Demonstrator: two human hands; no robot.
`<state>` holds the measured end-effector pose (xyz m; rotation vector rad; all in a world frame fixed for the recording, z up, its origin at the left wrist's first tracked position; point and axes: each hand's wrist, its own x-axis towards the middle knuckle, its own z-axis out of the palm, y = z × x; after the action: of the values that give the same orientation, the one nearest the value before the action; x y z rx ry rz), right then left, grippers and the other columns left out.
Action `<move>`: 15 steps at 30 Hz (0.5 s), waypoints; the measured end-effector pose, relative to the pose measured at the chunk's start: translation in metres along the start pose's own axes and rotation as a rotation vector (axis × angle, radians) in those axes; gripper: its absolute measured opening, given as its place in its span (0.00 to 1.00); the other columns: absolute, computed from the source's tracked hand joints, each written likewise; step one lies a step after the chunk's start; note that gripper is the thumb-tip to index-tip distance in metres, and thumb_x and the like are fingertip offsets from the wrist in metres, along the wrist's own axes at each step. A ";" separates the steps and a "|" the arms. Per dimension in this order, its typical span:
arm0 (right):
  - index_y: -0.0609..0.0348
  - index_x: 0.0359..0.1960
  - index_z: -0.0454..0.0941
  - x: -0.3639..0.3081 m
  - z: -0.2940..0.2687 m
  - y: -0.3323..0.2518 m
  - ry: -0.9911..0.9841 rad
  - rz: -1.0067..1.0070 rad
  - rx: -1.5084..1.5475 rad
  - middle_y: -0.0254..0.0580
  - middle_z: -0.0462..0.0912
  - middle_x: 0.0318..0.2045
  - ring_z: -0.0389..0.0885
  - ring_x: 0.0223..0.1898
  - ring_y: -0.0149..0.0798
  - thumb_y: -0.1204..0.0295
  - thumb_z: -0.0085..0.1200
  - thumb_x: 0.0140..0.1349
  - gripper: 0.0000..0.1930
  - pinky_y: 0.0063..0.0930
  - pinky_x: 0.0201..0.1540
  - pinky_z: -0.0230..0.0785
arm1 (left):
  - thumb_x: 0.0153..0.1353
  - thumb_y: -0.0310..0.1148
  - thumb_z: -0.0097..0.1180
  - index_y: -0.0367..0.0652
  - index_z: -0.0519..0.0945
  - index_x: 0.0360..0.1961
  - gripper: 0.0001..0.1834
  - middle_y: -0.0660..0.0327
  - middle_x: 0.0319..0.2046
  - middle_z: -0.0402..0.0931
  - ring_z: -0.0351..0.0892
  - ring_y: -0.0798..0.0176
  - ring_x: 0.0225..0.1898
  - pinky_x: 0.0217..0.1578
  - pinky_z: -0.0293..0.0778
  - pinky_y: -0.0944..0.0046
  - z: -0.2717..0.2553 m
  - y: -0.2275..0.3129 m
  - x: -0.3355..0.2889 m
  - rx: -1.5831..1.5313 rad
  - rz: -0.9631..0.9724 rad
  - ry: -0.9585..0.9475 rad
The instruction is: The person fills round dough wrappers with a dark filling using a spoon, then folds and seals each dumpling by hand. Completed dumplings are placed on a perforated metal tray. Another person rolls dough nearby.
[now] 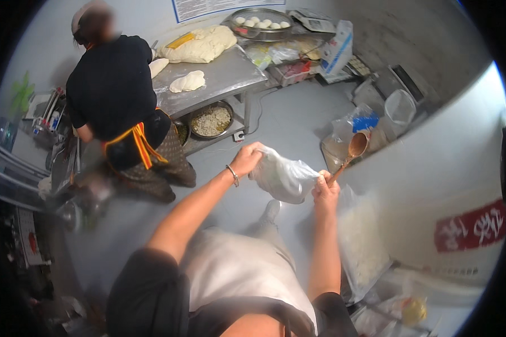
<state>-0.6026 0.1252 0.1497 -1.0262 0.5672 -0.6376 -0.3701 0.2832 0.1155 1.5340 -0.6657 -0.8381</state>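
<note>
Between my two hands a whitish plastic bag point(287, 177) is stretched out above the floor; I cannot make out what is in it. My left hand point(247, 159), with a bracelet on its wrist, closes on the bag's left edge. The fingers of my right hand point(325, 190) pinch the bag's right corner. That same hand also grips the handle of a wooden ladle point(357, 146), whose brown bowl points up and away to the right.
Left, a co-worker point(115, 95) stands at a metal table point(219, 76) bearing a large dough mass point(205, 45) and a smaller dough piece point(188, 82). Underneath is a bowl point(228, 106). Bags and a white bucket point(400, 106) line the right wall. A filled clear bag point(365, 241) lies nearer.
</note>
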 end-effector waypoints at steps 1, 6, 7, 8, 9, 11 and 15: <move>0.56 0.31 0.73 0.027 -0.003 -0.003 -0.012 0.020 0.017 0.21 0.62 0.19 0.54 0.17 0.17 0.74 0.52 0.62 0.03 0.14 0.17 0.44 | 0.65 0.34 0.42 0.43 0.72 0.48 0.14 0.63 0.42 0.76 0.78 0.68 0.39 0.36 0.78 0.62 -0.003 0.007 0.013 -0.150 -0.135 0.074; 0.54 0.31 0.71 0.146 -0.013 -0.013 -0.113 0.108 -0.117 0.25 0.65 0.19 0.58 0.16 0.20 0.71 0.50 0.62 0.03 0.15 0.17 0.47 | 0.64 0.43 0.46 0.44 0.74 0.47 0.17 0.58 0.39 0.75 0.78 0.61 0.40 0.35 0.80 0.54 -0.023 -0.005 0.075 -0.596 -0.282 0.425; 0.54 0.32 0.71 0.175 -0.009 -0.015 -0.126 0.124 -0.130 0.26 0.66 0.19 0.58 0.16 0.20 0.71 0.50 0.62 0.03 0.15 0.17 0.47 | 0.64 0.44 0.46 0.44 0.74 0.47 0.17 0.58 0.39 0.75 0.78 0.61 0.41 0.36 0.80 0.53 -0.025 -0.004 0.088 -0.633 -0.272 0.464; 0.53 0.32 0.71 0.200 0.000 -0.020 -0.136 0.145 -0.146 0.27 0.67 0.20 0.58 0.16 0.19 0.71 0.50 0.62 0.03 0.15 0.17 0.47 | 0.63 0.44 0.47 0.44 0.74 0.47 0.18 0.58 0.40 0.75 0.77 0.61 0.42 0.36 0.80 0.53 -0.028 -0.001 0.102 -0.673 -0.270 0.503; 0.53 0.32 0.72 0.222 0.008 -0.022 -0.144 0.173 -0.163 0.28 0.69 0.21 0.58 0.16 0.19 0.71 0.50 0.62 0.03 0.15 0.16 0.47 | 0.63 0.44 0.47 0.44 0.74 0.46 0.17 0.59 0.40 0.75 0.77 0.61 0.42 0.37 0.79 0.52 -0.034 0.004 0.118 -0.622 -0.271 0.553; 0.53 0.34 0.72 0.277 0.034 -0.027 -0.174 0.194 -0.201 0.29 0.72 0.24 0.57 0.16 0.18 0.71 0.50 0.63 0.02 0.13 0.15 0.46 | 0.63 0.44 0.47 0.44 0.75 0.45 0.17 0.60 0.40 0.76 0.76 0.61 0.44 0.39 0.78 0.52 -0.049 0.012 0.148 -0.520 -0.287 0.648; 0.53 0.35 0.73 0.390 0.098 -0.026 -0.326 0.211 -0.243 0.30 0.74 0.25 0.55 0.15 0.16 0.70 0.50 0.64 0.03 0.12 0.13 0.44 | 0.59 0.40 0.49 0.42 0.80 0.33 0.13 0.64 0.34 0.80 0.76 0.68 0.38 0.36 0.72 0.64 -0.104 0.037 0.215 -0.368 -0.158 0.851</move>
<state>-0.2724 -0.1050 0.1618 -1.2491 0.4640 -0.2100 -0.1590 0.1649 0.1266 1.4336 0.2252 -0.3223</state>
